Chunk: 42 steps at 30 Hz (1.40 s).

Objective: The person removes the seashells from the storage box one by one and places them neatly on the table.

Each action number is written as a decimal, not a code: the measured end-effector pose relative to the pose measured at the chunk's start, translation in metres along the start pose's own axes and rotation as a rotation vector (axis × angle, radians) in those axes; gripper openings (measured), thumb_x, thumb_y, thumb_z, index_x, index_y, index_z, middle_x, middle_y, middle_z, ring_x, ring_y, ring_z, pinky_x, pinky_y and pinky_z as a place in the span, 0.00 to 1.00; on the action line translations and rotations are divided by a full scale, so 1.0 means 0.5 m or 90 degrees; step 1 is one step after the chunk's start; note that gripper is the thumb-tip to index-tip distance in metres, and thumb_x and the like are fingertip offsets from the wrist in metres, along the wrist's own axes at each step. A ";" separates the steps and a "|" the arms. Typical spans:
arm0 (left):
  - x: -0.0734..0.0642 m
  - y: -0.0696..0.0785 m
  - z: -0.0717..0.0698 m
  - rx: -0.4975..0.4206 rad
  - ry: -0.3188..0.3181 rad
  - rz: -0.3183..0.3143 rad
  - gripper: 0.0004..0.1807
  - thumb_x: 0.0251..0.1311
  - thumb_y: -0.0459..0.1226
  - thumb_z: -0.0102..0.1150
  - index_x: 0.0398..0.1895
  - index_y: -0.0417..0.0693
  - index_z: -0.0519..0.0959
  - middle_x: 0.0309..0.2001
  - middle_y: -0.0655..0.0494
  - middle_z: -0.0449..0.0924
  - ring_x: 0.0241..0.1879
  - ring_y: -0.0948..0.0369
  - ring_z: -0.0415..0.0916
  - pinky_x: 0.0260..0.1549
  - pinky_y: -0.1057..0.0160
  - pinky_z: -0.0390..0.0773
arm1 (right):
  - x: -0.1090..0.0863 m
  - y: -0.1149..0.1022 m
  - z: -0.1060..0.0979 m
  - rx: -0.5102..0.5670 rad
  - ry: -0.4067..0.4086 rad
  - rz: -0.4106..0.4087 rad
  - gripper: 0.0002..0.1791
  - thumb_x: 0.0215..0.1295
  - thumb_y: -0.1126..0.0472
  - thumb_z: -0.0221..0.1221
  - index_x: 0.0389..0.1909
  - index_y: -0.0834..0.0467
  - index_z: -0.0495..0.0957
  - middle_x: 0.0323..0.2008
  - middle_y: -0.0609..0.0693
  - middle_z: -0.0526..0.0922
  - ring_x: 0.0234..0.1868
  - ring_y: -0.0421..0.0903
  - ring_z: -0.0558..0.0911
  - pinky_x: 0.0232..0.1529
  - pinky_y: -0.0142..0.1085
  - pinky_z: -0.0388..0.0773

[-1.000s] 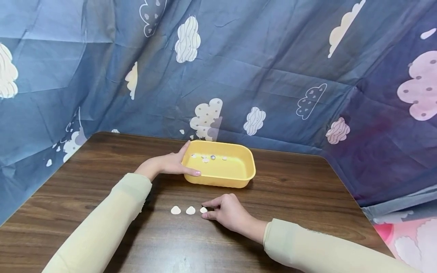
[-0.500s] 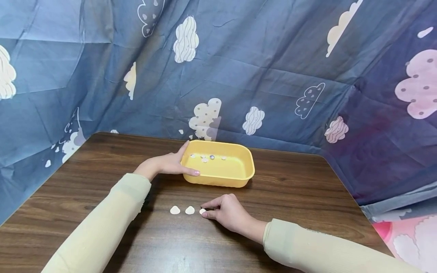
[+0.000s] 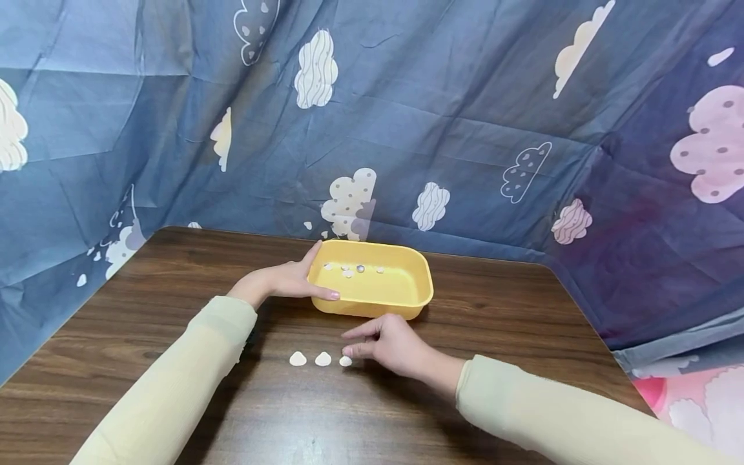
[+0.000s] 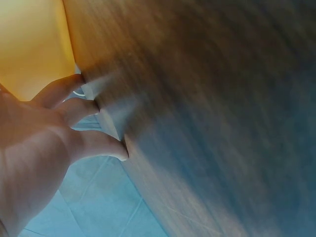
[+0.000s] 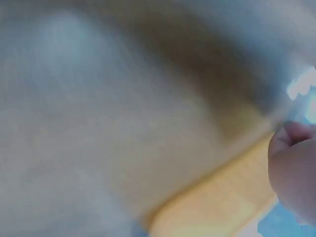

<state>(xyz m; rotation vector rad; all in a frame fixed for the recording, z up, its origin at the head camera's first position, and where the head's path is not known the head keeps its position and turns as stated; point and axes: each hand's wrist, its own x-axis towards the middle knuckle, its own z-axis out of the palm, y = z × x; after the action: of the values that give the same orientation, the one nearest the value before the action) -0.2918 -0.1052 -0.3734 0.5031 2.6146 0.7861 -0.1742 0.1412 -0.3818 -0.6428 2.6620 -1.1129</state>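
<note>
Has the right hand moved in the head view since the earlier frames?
Yes: the right hand has shifted forward, toward the yellow tub; in the picture it now overlaps the tub's near wall, where a gap showed before.

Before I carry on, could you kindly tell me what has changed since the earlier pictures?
The right hand has moved away from the person, toward the tub, and appears to have let go of the rightmost white piece, now on the table. The left hand still holds the end of the yellow tub; the left piece and middle piece stayed put.
</note>
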 end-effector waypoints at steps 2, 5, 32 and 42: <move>-0.001 0.001 -0.001 -0.002 0.002 0.004 0.76 0.36 0.76 0.63 0.77 0.64 0.21 0.75 0.35 0.53 0.72 0.43 0.59 0.68 0.43 0.61 | 0.009 -0.016 -0.025 0.021 0.003 0.009 0.16 0.54 0.50 0.72 0.44 0.50 0.88 0.38 0.42 0.89 0.38 0.34 0.81 0.38 0.30 0.78; -0.002 0.001 -0.002 0.004 0.006 0.005 0.76 0.37 0.76 0.63 0.77 0.62 0.22 0.75 0.35 0.53 0.72 0.43 0.59 0.68 0.43 0.61 | 0.026 -0.037 -0.061 0.034 0.023 0.028 0.16 0.53 0.51 0.72 0.43 0.51 0.88 0.34 0.45 0.90 0.33 0.35 0.79 0.32 0.30 0.76; -0.001 0.002 -0.006 -0.003 -0.015 -0.007 0.76 0.37 0.76 0.62 0.76 0.64 0.20 0.76 0.35 0.49 0.73 0.42 0.56 0.69 0.42 0.60 | 0.174 -0.016 -0.187 -0.030 0.029 0.143 0.22 0.54 0.48 0.72 0.49 0.50 0.86 0.10 0.43 0.65 0.13 0.40 0.65 0.19 0.32 0.65; -0.001 -0.002 -0.005 -0.014 -0.016 0.003 0.76 0.37 0.75 0.63 0.77 0.62 0.20 0.75 0.34 0.52 0.72 0.42 0.58 0.68 0.42 0.61 | 0.241 -0.052 -0.211 -0.053 0.033 0.115 0.19 0.56 0.48 0.71 0.49 0.49 0.86 0.38 0.46 0.85 0.20 0.42 0.70 0.25 0.33 0.71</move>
<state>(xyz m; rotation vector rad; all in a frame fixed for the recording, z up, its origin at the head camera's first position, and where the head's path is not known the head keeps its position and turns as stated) -0.2926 -0.1073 -0.3718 0.5090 2.5796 0.8048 -0.3075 0.1366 -0.2898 -0.3821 2.7583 -0.9875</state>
